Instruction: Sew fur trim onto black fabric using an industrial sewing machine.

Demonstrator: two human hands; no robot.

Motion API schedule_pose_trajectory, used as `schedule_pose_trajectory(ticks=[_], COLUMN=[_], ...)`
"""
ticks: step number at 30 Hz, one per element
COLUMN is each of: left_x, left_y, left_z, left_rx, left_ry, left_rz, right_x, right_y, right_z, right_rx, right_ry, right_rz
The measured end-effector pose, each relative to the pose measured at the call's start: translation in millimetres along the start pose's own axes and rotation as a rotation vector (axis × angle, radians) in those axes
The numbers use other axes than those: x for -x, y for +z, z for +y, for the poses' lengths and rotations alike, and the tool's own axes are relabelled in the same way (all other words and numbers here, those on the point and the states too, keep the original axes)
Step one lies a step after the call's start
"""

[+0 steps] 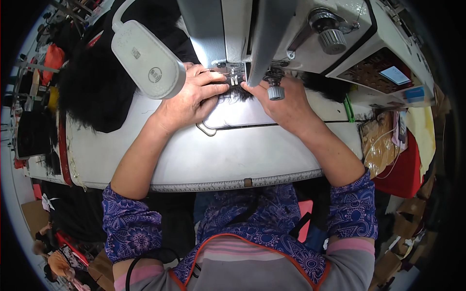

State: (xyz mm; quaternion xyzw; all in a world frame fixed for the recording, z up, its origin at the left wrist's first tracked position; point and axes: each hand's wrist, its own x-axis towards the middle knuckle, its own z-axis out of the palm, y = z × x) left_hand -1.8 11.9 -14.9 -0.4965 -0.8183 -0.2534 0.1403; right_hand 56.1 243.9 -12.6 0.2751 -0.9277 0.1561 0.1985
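Note:
Black furry fabric point(237, 93) lies under the presser foot point(235, 79) of a sewing machine point(306, 43), with the needle area brightly lit. My left hand point(194, 92) rests flat beside the foot, fingers stretched and slightly apart, their tips at the fabric. On the other side, my right hand point(289, 104) has its thumb close to the foot and appears to grip the fabric's edge. A knob and a grey bar of the machine cover part of its fingers. More black fur point(330, 86) sticks out beyond my right hand.
A white lamp head point(148, 60) hangs over my left wrist. Bulky black fur point(97, 87) is heaped at the left of the white table point(233, 153). Along the front edge runs a measuring tape point(218, 184). Green-handled tweezers or snips point(349, 109) and a plastic bag point(381, 140) are at the right.

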Motion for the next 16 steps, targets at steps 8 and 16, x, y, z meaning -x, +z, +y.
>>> schedule_pose_trajectory(ticks=[8,16], left_x=[-1,-3], left_y=[0,0], left_z=[-2,5], left_rx=[-0.019,0.034], left_ry=[0.020,-0.109], left_rz=[-0.017,-0.042], right_x=[4,0], right_y=[14,6], right_z=[11,9], right_rx=[-0.277,-0.061], right_ry=[0.155,-0.131], right_rz=[0.062,0.085])
